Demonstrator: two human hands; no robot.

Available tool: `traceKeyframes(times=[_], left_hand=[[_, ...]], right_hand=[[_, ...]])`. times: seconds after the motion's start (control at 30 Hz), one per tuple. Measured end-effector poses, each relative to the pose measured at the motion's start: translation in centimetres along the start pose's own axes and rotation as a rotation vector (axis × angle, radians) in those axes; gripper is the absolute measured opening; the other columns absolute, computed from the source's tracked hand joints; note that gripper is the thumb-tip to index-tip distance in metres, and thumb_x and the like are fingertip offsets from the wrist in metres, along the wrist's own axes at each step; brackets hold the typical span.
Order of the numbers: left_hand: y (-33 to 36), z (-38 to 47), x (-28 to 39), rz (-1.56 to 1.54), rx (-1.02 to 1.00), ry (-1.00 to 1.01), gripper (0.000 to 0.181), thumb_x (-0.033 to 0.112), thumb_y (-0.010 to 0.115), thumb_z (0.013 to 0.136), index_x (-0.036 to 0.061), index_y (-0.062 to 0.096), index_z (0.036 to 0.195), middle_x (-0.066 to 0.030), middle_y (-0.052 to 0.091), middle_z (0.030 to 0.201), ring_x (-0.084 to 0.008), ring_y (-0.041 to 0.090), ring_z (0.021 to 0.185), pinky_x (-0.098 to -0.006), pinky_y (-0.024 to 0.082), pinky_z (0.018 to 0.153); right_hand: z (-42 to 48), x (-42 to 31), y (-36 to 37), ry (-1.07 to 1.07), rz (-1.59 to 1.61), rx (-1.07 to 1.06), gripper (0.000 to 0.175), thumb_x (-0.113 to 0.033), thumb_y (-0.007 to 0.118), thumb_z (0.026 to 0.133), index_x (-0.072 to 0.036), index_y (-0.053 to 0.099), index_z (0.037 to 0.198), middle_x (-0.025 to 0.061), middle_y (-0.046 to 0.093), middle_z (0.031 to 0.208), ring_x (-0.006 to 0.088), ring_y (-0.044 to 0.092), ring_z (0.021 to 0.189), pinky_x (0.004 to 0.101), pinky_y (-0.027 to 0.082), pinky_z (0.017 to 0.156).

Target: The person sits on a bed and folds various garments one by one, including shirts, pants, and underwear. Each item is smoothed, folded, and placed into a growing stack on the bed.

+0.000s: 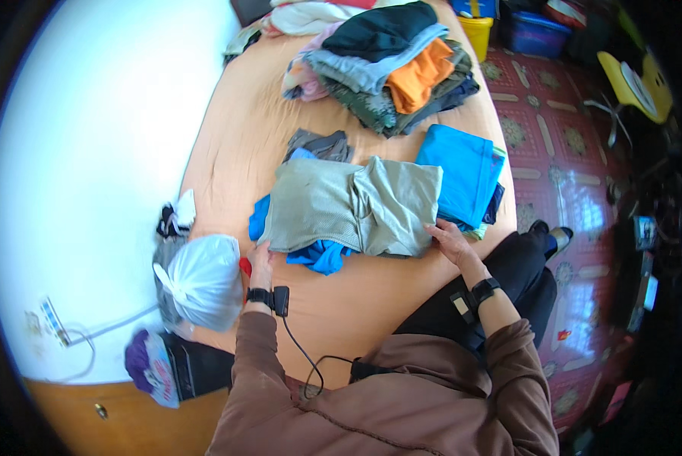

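A pale grey-green garment (318, 199) lies spread in front of me on an orange bed sheet (215, 154). My left hand (259, 259) pinches its near left corner. At its right end, my right hand (450, 239) grips the edge between thumb and fingers. Bright blue cloth (321, 256) sticks out from beneath it at the near side and the left. Dark grey clothing (321, 147) shows just beyond its far edge. Right of the garment sits a stack topped by a folded blue garment (458, 168).
A large pile of clothes (384, 34) stands farther up the bed. A tied white plastic bag (204, 285) rests at the left by the white wall (107, 142). Patterned red floor tiles (569, 125) run along the right, with a yellow chair (631, 91). A cable (301, 342) hangs from my left wrist.
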State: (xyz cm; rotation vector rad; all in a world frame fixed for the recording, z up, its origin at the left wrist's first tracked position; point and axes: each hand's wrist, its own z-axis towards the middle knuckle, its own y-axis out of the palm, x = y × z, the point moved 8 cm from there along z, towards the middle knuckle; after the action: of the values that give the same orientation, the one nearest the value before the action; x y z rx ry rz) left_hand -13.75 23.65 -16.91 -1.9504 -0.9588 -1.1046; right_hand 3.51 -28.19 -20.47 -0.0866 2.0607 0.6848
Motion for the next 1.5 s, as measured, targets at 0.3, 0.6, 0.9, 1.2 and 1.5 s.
traceKeyframes(times=[0.3,0.6,0.9,1.2,1.5], left_hand=[[19.5,-22.0,19.5,0.395,-0.47,1.253,0.022,0.001,0.06,0.079,0.0014,0.057,0.101,-0.0105,0.057,0.111,-0.026,0.054,0.107,-0.0354,0.041,0.097],[30.1,-39.2,3.4,0.882,-1.228,1.409,0.024,0.004,0.063,0.075,0.0039,0.058,0.099,-0.0139,0.053,0.123,-0.0375,0.04,0.128,-0.045,0.033,0.106],[21.6,-32.3,5.9,0.255,-0.825,0.847,0.007,-0.002,0.057,0.088,-0.0005,0.061,0.094,-0.0097,0.064,0.101,-0.0177,0.061,0.094,-0.0267,0.048,0.083],[18.4,-29.3,5.5,0.178,-0.746,0.797,0.007,-0.001,0.057,0.091,0.0003,0.063,0.095,-0.007,0.065,0.095,-0.0125,0.063,0.082,-0.0234,0.049,0.072],[16.3,-22.2,4.3,0.297,-0.587,0.764,0.01,0.007,0.061,0.088,-0.0003,0.063,0.094,-0.0066,0.067,0.091,-0.0131,0.062,0.079,-0.0248,0.049,0.072]], right_hand=[[1.2,0.3,-0.2,-0.11,0.176,-0.11,0.036,-0.01,0.064,0.082,0.003,0.059,0.115,0.0044,0.064,0.105,0.016,0.056,0.097,0.0289,0.041,0.089],[0.7,-0.7,0.4,-0.038,0.768,-0.263,0.063,-0.011,0.074,0.078,-0.006,0.045,0.133,0.0102,0.056,0.124,0.0294,0.055,0.109,0.0382,0.045,0.09],[-2.9,-8.1,5.2,-0.198,-0.02,-0.03,0.034,-0.016,0.062,0.086,0.005,0.06,0.112,0.0095,0.065,0.102,0.0178,0.062,0.089,0.0312,0.05,0.079],[-7.1,-28.7,3.3,-0.583,0.113,-0.077,0.025,-0.016,0.062,0.087,-0.001,0.061,0.107,0.0105,0.065,0.101,0.0194,0.064,0.09,0.0309,0.053,0.081],[-2.8,-20.6,-2.4,-0.282,0.508,0.077,0.027,-0.016,0.054,0.091,0.002,0.055,0.111,0.0109,0.063,0.102,0.0193,0.063,0.089,0.0349,0.053,0.082]])
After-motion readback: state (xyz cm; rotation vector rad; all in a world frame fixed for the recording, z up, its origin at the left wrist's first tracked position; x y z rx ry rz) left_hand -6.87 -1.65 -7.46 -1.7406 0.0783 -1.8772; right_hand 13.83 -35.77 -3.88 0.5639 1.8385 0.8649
